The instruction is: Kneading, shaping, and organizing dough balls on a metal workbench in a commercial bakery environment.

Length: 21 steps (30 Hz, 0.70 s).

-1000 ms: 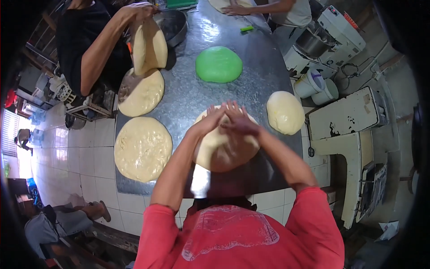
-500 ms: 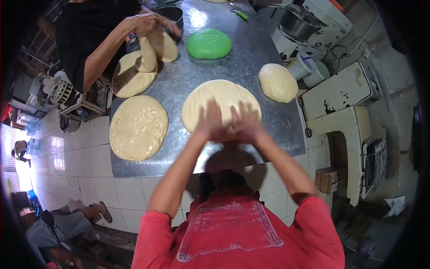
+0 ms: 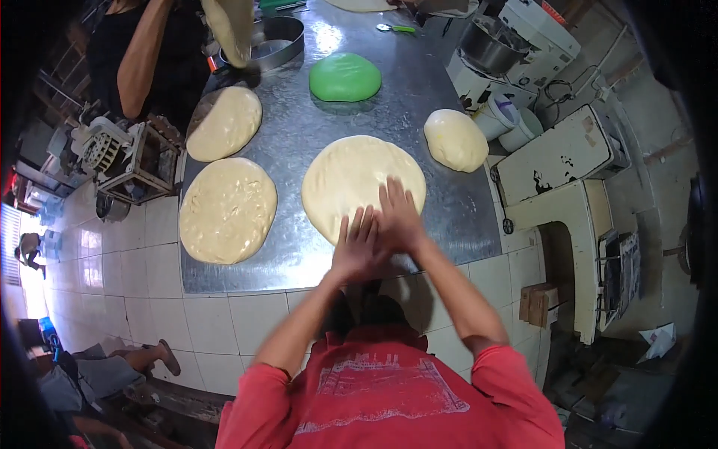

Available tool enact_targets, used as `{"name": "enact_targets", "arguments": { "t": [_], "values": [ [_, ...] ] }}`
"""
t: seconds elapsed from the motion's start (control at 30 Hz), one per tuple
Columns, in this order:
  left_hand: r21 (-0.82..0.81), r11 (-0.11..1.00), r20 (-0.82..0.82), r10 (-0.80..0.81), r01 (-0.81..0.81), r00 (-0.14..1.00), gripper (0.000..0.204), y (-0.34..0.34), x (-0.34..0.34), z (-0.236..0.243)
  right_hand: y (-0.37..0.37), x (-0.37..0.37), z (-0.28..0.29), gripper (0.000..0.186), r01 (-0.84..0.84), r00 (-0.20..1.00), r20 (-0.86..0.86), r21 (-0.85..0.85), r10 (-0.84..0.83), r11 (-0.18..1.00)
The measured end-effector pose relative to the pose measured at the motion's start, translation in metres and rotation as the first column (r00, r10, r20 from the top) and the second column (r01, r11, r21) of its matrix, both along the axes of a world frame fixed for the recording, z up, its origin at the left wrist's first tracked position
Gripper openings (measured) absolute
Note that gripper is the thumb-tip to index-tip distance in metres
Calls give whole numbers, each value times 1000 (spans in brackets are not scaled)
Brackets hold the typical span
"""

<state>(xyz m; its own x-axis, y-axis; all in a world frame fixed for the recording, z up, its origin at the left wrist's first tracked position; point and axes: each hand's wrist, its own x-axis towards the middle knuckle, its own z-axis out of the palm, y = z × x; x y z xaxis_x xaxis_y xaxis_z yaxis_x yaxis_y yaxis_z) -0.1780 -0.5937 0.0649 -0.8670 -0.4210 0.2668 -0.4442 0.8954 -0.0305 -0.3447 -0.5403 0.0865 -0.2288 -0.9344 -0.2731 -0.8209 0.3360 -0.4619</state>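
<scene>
While the left hand (image 3: 357, 245) touches dough (image 3: 355, 173) (flattened), so does the right hand (image 3: 399, 222).

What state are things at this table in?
Middle dough: flattened
Left hand: open, at its near edge
Right hand: open, on it
Green dough: mound
Right dough: rounded
Near left dough: flattened
Far left dough: flattened
Co-worker's dough: raised
Metal pan: uncovered
Green-handled tool: lying

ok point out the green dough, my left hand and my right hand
green dough (image 3: 345, 77): head view, middle of its top
left hand (image 3: 356, 251): head view, back of hand
right hand (image 3: 400, 223): head view, back of hand
</scene>
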Motion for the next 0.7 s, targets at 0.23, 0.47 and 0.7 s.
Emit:
{"name": "enact_targets", "arguments": {
  "t": [0.23,0.47,0.7],
  "values": [
    [746,666,-207,234,-2,950,73,-30,13,47,16,-21,-5,65,-221,897,-430,-246,98,944],
    [680,563,135,533,-470,835,85,-88,-27,3,-92,-77,2,76,55,954,-284,-157,-98,986],
    [349,725,194,565,-594,802,91,-67,-20,13,-74,-82,-4,75,-126,903,-429,-337,-33,933]
  ]
}}
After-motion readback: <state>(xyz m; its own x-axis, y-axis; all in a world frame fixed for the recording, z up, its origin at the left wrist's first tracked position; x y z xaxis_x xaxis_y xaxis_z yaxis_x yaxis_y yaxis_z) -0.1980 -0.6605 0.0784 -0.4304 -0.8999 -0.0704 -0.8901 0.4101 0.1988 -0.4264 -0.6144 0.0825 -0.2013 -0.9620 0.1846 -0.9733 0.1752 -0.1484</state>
